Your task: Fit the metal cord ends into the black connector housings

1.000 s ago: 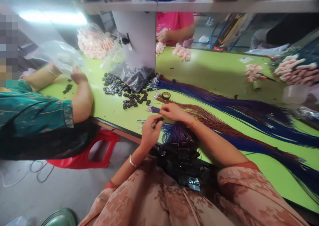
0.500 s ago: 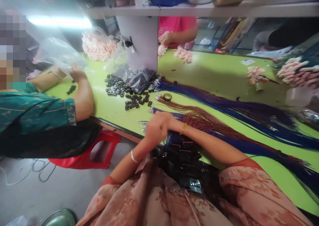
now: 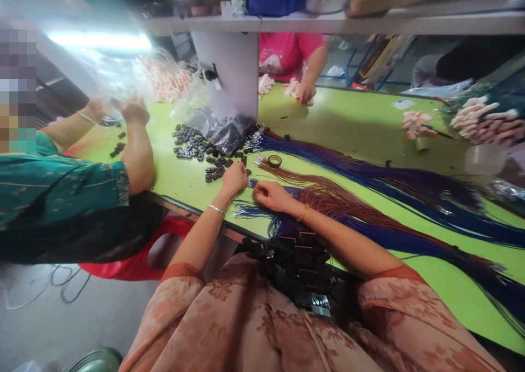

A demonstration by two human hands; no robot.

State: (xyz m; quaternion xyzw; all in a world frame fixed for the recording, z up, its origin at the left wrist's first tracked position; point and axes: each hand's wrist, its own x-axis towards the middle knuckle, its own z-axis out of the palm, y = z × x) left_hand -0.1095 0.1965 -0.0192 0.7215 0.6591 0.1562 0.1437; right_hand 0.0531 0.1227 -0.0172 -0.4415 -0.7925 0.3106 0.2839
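My left hand [image 3: 235,178] is at the right edge of a pile of small black plastic parts [image 3: 192,142], some with red marks. Its fingers are closed on one small black plastic part [image 3: 248,172]. Just right of it, my right hand [image 3: 272,196] is curled over the metal-tipped ends of blue wires [image 3: 246,210], thumb and forefinger together; what they hold, if anything, is too small to make out. Black blocks with wires [image 3: 301,254] lie in a heap at my lap, against the table edge.
Bundles of brown wires [image 3: 324,189] and dark blue wires [image 3: 369,169] run to the right. A roll of black tape [image 3: 274,161] lies behind my right hand. A co-worker's arm [image 3: 139,158] is at left with a clear plastic bag [image 3: 110,71]; a red stool [image 3: 135,265] stands below.
My hands, together before, have parted: the left has moved forward to the black parts, the right is by the wire ends. The co-worker at left has lifted the plastic bag.
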